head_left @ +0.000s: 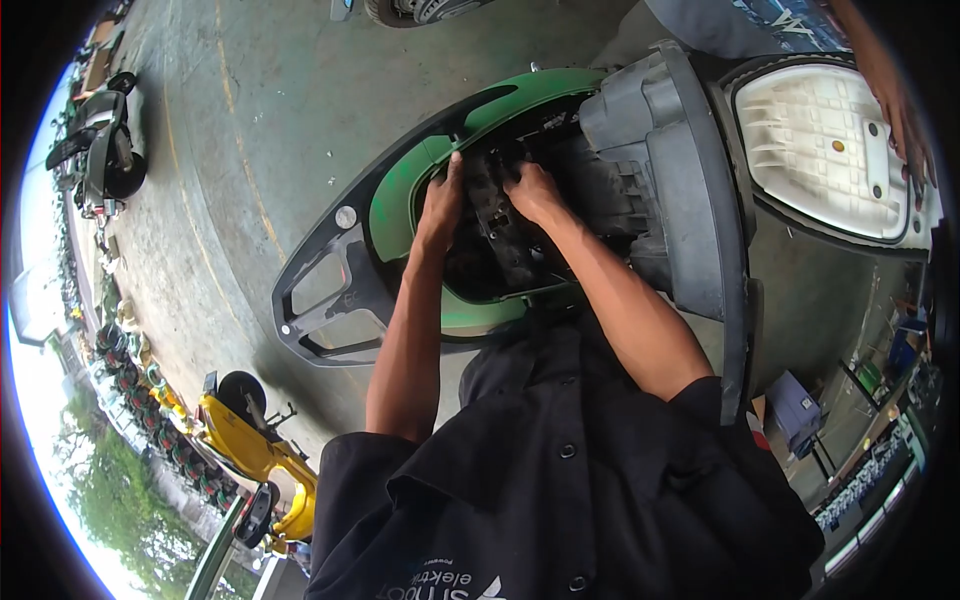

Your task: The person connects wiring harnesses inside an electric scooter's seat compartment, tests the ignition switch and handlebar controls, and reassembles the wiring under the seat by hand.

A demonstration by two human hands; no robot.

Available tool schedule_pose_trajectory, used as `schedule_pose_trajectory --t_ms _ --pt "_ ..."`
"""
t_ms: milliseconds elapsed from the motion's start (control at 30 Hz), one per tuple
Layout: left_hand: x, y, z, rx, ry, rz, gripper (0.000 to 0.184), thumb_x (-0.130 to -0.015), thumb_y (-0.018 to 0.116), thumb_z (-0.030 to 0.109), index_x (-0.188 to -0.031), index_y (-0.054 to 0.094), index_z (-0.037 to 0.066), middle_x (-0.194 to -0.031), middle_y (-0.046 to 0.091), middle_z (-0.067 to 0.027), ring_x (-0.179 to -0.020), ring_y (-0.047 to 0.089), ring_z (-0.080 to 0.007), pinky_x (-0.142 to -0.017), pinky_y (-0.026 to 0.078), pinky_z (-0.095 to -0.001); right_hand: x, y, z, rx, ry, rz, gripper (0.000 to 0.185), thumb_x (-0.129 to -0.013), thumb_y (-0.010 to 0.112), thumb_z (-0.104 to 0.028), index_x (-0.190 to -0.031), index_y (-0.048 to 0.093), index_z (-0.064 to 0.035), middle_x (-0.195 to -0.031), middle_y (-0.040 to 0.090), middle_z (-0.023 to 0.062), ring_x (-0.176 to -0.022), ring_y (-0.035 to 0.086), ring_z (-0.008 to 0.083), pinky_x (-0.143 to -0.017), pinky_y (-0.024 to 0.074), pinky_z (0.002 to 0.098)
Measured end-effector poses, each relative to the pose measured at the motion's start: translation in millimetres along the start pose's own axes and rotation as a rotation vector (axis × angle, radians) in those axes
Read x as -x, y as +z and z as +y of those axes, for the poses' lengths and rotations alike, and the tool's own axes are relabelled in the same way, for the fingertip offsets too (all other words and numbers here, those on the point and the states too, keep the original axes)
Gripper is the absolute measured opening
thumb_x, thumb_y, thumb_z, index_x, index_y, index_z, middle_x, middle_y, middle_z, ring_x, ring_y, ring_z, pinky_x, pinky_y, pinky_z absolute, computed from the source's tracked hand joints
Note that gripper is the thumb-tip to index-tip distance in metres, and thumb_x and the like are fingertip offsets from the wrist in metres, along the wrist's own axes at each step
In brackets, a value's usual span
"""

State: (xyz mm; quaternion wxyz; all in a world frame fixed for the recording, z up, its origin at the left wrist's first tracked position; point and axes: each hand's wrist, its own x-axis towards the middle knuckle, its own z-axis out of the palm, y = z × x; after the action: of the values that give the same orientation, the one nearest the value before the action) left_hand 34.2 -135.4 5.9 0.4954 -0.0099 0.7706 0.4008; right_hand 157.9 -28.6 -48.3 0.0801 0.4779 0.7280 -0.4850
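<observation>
A green scooter body (400, 205) with a black grab rail (340, 217) lies in front of me, its under-seat cavity exposed. Both my hands reach into that cavity, over a dark, dusty frame part (492, 215). My left hand (440, 205) is closed at the inner edge of the green panel, thumb pointing away from me; what its fingers hold is hidden. Beside the grey-black plastic storage bucket (640, 150), my right hand (535, 192) has its fingers curled down among black parts. I cannot make out what it grips.
At the right, another person's hand (905, 140) rests by the upturned seat (820, 150) with its pale underside showing. A yellow scooter (245, 440) stands lower left, a dark scooter (105, 150) upper left. A wheel (425, 10) shows at the top.
</observation>
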Motion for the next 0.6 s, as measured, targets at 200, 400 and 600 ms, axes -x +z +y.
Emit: schedule_pose_trajectory --t_ms 200,400,600 --pt "11.1 1.8 -13.8 -0.136 0.099 0.184 0.09 -0.098 0.045 0.067 -0.131 0.052 -0.017 -0.119 0.063 -0.0291 -0.113 0.059 -0.0309 -0.099 0.044 -0.0394 8.4 9.6 17.4 -0.166 -0.132 0.18 0.035 -0.086 0.066 -0.019 -0.111 0.066 0.005 -0.109 0.07 0.0252 -0.111 0.065 0.0391 -0.096 0.049 0.0421" --pt "13.8 -1.5 -15.9 -0.014 0.109 0.111 0.09 -0.098 0.045 0.068 -0.131 0.052 -0.015 -0.12 0.063 -0.0257 -0.113 0.058 -0.0293 -0.1 0.044 -0.0392 18.4 3.2 19.0 -0.283 -0.116 0.036 0.043 -0.084 0.059 -0.016 -0.12 0.064 0.0077 -0.113 0.069 0.0257 -0.11 0.066 0.0359 -0.096 0.0482 0.0375" --pt "20.8 -8.7 8.2 -0.105 0.06 0.041 0.084 -0.1 0.044 0.066 -0.129 0.056 -0.012 -0.115 0.065 -0.0208 -0.104 0.06 -0.0257 -0.096 0.046 -0.0386 -1.7 -1.0 43.9 -0.032 -0.488 -0.071 0.049 -0.084 0.056 -0.016 -0.126 0.062 0.007 -0.118 0.068 0.0258 -0.113 0.065 0.0343 -0.097 0.0476 0.0367"
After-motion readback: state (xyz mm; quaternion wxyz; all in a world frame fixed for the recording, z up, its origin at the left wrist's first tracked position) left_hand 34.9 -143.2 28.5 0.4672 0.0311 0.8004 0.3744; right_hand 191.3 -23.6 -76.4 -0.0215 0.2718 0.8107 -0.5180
